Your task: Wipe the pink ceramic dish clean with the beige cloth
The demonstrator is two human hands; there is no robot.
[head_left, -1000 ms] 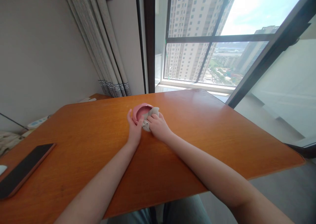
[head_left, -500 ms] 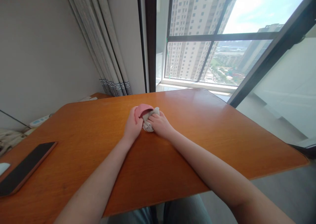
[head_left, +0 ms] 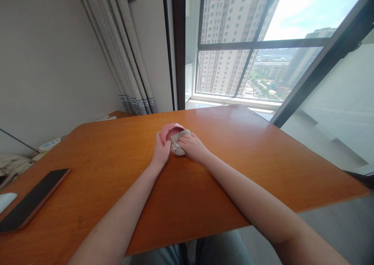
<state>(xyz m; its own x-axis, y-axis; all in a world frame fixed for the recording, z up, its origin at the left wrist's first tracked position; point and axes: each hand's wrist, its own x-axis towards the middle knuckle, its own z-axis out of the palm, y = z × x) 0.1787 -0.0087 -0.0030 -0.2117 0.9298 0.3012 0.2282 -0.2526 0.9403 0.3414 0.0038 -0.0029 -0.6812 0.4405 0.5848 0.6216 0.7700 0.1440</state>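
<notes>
My left hand (head_left: 161, 150) is closed around the left side of a pink bowl (head_left: 168, 130), which is tipped so that its opening faces me and to the right. A bunched pale grey cloth (head_left: 177, 149) is in my right hand (head_left: 193, 145), pressed at the bowl's lower right rim and partly inside it. The fingers of that hand are curled over the cloth. Both hands are close together over the middle of the wooden table (head_left: 117, 156). The bowl's underside is hidden.
At the left of the table lies a dark flat pad with a brown edge (head_left: 37, 199), beside a white object (head_left: 7, 200) cut off by the frame. A white power strip (head_left: 50, 144) sits past the left edge. Beyond the table are a grey curtain (head_left: 125, 62) and a large window.
The bowl has turned slightly, so more of its inside shows. My right hand and the cloth have shifted a little to the right, and the view has moved slightly.
</notes>
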